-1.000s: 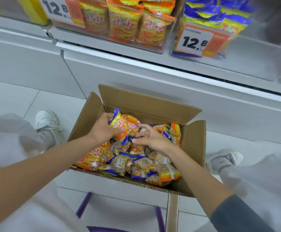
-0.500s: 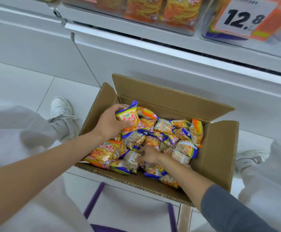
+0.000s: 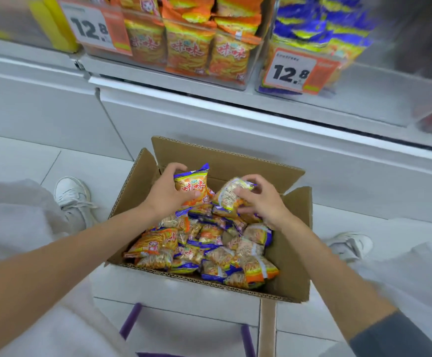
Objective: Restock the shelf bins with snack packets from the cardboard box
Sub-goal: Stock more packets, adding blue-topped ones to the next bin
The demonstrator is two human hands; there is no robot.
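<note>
An open cardboard box on the floor holds several orange, yellow and blue snack packets. My left hand grips an orange packet with a blue top edge above the box's far left corner. My right hand holds a pale yellow packet above the far right of the pile. Up on the shelf, a clear bin is filled with orange packets, and a second bin to its right holds blue and yellow packets.
Price tags reading 12.8 hang on the bin fronts. A white cabinet base runs behind the box. My white shoes flank the box. Purple bars lie at the bottom edge.
My right hand has come up out of the pile holding a pale packet. My left hand has raised its orange packet slightly. The camera has tilted up toward the shelf bins.
</note>
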